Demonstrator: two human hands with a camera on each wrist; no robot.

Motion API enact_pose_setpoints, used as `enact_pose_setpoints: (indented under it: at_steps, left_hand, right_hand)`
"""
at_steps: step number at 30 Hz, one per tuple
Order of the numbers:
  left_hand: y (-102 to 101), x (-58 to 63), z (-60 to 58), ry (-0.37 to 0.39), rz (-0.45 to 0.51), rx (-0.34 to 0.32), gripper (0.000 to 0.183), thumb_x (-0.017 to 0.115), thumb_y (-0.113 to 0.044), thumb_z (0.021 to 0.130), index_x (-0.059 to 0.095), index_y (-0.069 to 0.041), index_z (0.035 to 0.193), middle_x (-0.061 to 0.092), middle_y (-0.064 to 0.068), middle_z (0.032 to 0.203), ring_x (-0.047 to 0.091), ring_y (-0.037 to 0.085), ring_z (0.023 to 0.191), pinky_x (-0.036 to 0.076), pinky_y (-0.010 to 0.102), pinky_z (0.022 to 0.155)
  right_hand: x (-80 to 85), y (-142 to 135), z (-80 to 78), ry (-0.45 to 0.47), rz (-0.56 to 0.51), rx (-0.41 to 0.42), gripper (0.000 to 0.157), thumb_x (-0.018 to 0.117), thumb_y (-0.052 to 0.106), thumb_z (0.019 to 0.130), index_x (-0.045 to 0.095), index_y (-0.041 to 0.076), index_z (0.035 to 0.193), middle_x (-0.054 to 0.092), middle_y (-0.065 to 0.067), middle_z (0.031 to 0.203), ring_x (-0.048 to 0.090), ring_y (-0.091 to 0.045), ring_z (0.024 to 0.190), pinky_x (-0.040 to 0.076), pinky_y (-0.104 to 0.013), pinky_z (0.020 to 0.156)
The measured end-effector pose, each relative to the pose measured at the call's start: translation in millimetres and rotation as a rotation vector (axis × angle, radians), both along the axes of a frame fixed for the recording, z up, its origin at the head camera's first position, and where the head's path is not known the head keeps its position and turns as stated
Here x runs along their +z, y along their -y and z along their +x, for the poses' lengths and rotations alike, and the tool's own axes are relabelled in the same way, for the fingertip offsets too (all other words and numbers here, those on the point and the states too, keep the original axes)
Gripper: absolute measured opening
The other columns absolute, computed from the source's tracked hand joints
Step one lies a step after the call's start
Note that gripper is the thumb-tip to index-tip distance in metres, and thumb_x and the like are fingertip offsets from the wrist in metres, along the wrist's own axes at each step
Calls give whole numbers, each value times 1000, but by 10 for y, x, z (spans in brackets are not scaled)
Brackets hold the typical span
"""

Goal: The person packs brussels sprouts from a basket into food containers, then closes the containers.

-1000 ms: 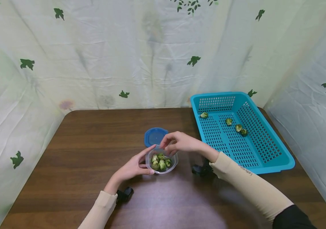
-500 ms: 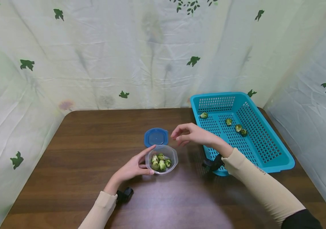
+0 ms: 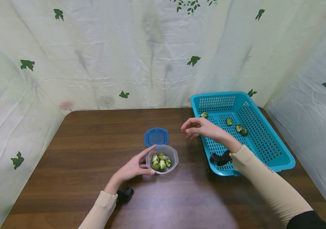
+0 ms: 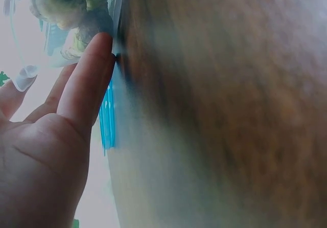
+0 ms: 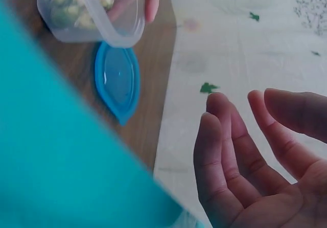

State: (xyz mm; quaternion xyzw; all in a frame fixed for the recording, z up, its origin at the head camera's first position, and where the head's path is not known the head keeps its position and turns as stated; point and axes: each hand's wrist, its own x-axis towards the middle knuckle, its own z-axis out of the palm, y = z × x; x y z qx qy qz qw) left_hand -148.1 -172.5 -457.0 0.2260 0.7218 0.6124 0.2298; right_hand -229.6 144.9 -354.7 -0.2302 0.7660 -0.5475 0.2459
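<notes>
My left hand holds a small clear plastic container from its left side, thumb at the near edge and index finger along the far rim. Several Brussels sprouts lie inside it. In the left wrist view, fingers press against the container's wall. My right hand hovers at the left edge of a blue basket, fingers loosely bent. The right wrist view shows nothing between its thumb and fingers. Several more sprouts are scattered in the basket; one at the far left is partly behind the hand.
A blue lid lies flat on the brown wooden table, just behind the container. The basket occupies the table's right side. Pale patterned cloth hangs behind the table and along both sides.
My right hand has lifted away from above the container and moved right and back to the basket's edge. The left hand and container have stayed in place.
</notes>
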Motion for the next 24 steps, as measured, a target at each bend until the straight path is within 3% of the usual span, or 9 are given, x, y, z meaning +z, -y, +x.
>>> enact_pose_setpoints:
  at_steps: [12, 21, 24]
  left_hand:
    - [9, -12, -7, -19, 5, -10, 90, 75, -6, 82, 21, -16, 154, 21, 18, 154, 42, 37, 127, 51, 33, 87]
    - [6, -3, -2, -24, 0, -6, 91, 76, -6, 82, 21, -16, 154, 23, 16, 154, 42, 36, 128, 50, 32, 89]
    - [11, -14, -9, -24, 0, -4, 91, 76, -6, 82, 21, -16, 154, 22, 15, 154, 42, 36, 127, 51, 33, 88]
  right_hand:
    - [-48, -267, -160, -18, -24, -159, 26, 57, 14, 97, 58, -3, 116, 59, -19, 114, 63, -29, 93, 53, -42, 84]
    - [-159, -530, -325, -13, -101, -256, 33, 53, 17, 100, 52, -7, 123, 53, -22, 122, 60, -33, 99, 51, -42, 88]
    - [-193, -603, -378, -17, -101, -292, 35, 51, 17, 100, 51, -8, 125, 55, -18, 120, 57, -37, 103, 51, -41, 88]
